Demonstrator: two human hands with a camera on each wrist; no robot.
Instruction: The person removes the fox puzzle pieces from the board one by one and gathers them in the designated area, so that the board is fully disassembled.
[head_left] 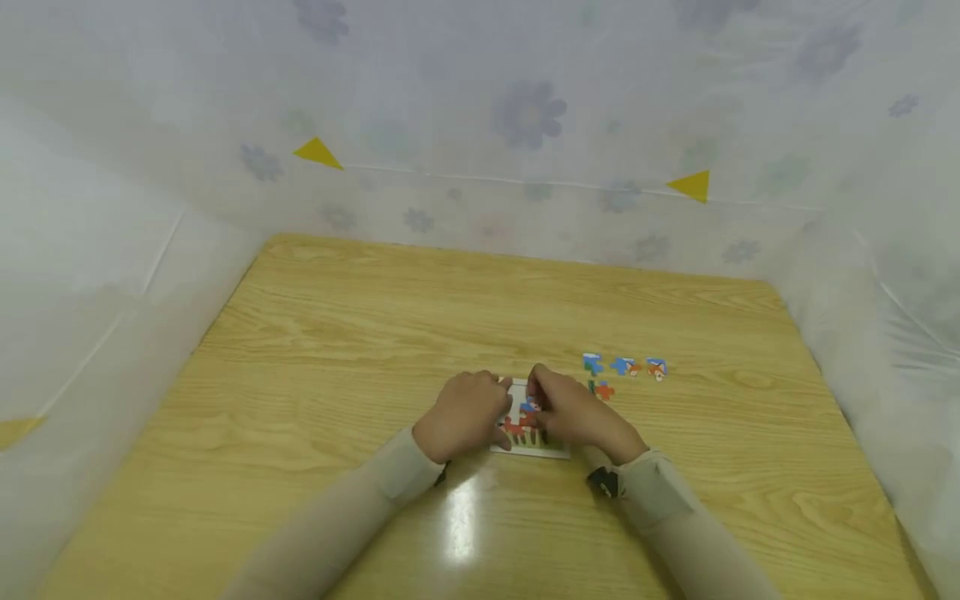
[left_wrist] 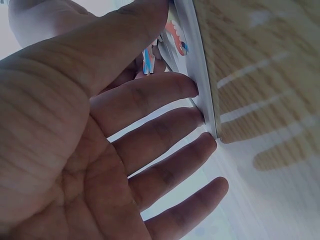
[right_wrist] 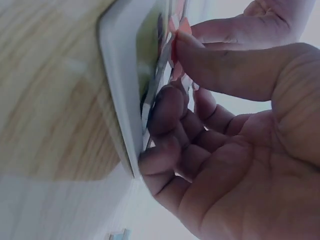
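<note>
A small jigsaw puzzle in a white-rimmed tray [head_left: 529, 452] lies between the two hands. Its fitted pieces [head_left: 517, 429] show red-brown shapes over green, and white backing shows at the upper left. My left hand [head_left: 467, 412] rests at the tray's left side, its fairly straight fingertips [left_wrist: 192, 87] on the rim. Over the tray's right side, my right hand [head_left: 576, 410] pinches a puzzle piece [right_wrist: 185, 25] with orange-red on it between thumb and fingers, low over the picture. The right fingers partly hide that piece; the other fingers curl by the tray's edge.
Several loose puzzle pieces lie beyond the right hand: a blue and green one [head_left: 592, 364], two blue and orange ones [head_left: 657, 368], and a group with orange and green [head_left: 603, 390]. The wooden table [head_left: 360, 333] is enclosed by white flowered sheeting [head_left: 450, 100].
</note>
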